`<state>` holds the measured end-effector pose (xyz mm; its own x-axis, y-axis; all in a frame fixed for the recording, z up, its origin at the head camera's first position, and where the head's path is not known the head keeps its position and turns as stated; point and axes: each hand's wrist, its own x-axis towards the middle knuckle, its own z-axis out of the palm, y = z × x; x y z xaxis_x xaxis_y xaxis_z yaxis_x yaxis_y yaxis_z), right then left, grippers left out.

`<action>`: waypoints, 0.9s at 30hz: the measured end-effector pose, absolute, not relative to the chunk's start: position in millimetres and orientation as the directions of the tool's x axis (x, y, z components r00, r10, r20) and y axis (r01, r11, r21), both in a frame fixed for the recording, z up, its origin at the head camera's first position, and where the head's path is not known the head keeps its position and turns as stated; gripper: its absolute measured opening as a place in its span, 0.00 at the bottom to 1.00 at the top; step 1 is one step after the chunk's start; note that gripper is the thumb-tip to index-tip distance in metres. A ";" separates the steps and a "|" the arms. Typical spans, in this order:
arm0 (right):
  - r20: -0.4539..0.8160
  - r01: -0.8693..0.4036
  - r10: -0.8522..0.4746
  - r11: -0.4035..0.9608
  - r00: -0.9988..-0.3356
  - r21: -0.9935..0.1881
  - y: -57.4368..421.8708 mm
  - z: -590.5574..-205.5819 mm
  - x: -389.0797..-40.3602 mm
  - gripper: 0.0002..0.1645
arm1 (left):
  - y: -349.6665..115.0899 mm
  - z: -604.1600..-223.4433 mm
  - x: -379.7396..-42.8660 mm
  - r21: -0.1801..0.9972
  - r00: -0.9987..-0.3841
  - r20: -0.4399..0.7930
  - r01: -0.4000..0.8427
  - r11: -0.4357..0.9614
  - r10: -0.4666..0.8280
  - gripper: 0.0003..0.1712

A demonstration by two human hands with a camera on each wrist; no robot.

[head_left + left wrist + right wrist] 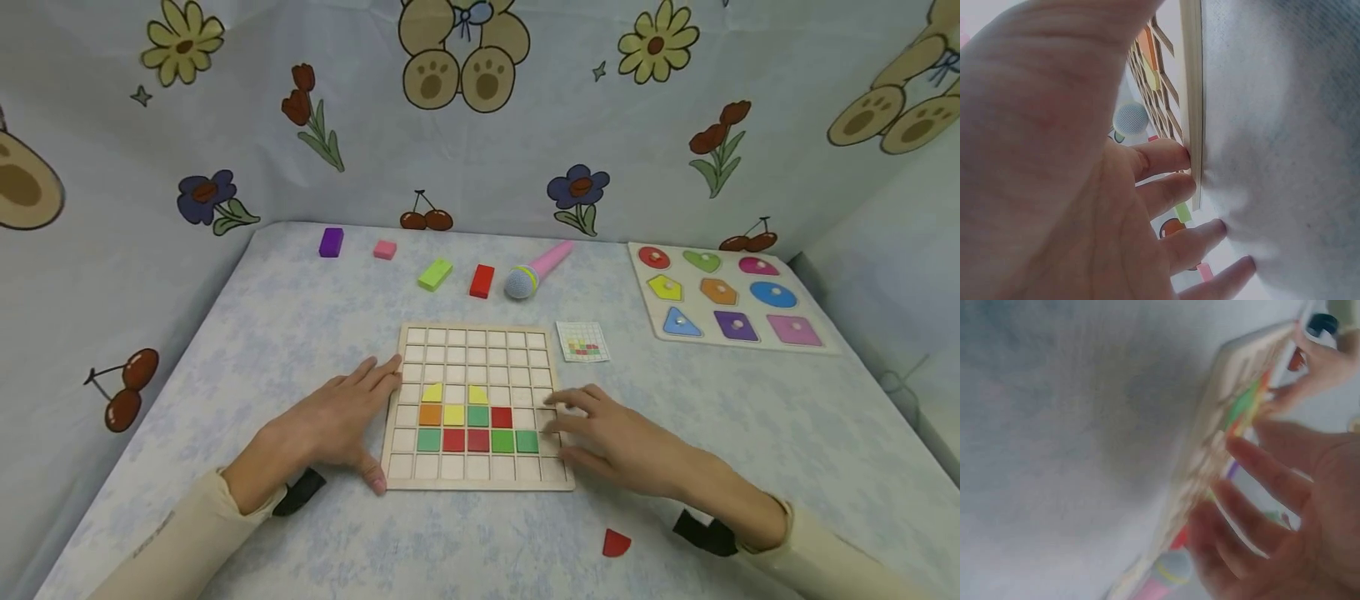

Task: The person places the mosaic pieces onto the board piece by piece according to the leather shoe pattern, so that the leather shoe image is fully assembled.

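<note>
A wooden grid board (480, 477) lies flat on the table, with green, red, yellow and orange tiles (477, 440) in several of its lower and middle squares. My left hand (330, 425) rests along the board's left side, fingers spread, thumb by the near corner. In the left wrist view, fingertips (1179, 156) meet the wooden edge. Over the right edge hovers my right hand (618, 442), its fingers loosely bent and nothing between them. A red quarter-round tile (617, 543) lies on the table below the right hand.
A small pattern card (582, 342) sits beyond the board's right corner. Behind the board are a toy microphone (536, 271) and red (482, 281), green (435, 274), pink (385, 250) and purple (331, 242) blocks. A shape puzzle board (637, 279) lies at the back right.
</note>
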<state>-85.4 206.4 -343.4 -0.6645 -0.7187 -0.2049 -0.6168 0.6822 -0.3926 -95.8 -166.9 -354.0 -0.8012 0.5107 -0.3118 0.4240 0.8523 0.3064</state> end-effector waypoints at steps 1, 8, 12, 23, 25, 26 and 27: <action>-0.256 -0.569 -0.704 0.695 -0.663 -0.439 213.1 -341.0 -81.8 0.16 | -167.2 -353.9 -95.7 0.308 -0.800 -0.308 0.428 0.850 0.515 0.78; -0.436 -0.452 -0.727 0.677 -0.530 -0.581 232.8 -343.9 -54.8 0.15 | -168.9 -352.4 -96.7 0.301 -0.798 -0.316 0.428 0.852 0.513 0.79; -0.345 -0.566 -0.783 0.615 -0.517 -0.548 230.4 -349.0 -52.8 0.07 | -168.9 -352.6 -97.9 0.293 -0.802 -0.314 0.427 0.856 0.508 0.79; -0.057 -0.429 -0.637 0.579 -0.769 -0.693 204.3 -340.6 -112.8 0.10 | -168.7 -352.8 -99.0 0.289 -0.807 -0.310 0.424 0.858 0.503 0.78; -0.027 -0.437 -0.622 0.580 -0.783 -0.687 193.6 -342.6 -120.7 0.08 | -168.6 -353.3 -99.0 0.297 -0.806 -0.313 0.420 0.858 0.503 0.78; -0.024 -0.448 -0.625 0.584 -0.780 -0.678 188.5 -343.7 -123.9 0.07 | -168.6 -353.6 -99.0 0.299 -0.805 -0.313 0.419 0.857 0.503 0.78; -0.025 -0.459 -0.633 0.588 -0.774 -0.667 183.5 -344.7 -126.5 0.06 | -168.6 -353.7 -98.9 0.301 -0.805 -0.313 0.418 0.857 0.503 0.78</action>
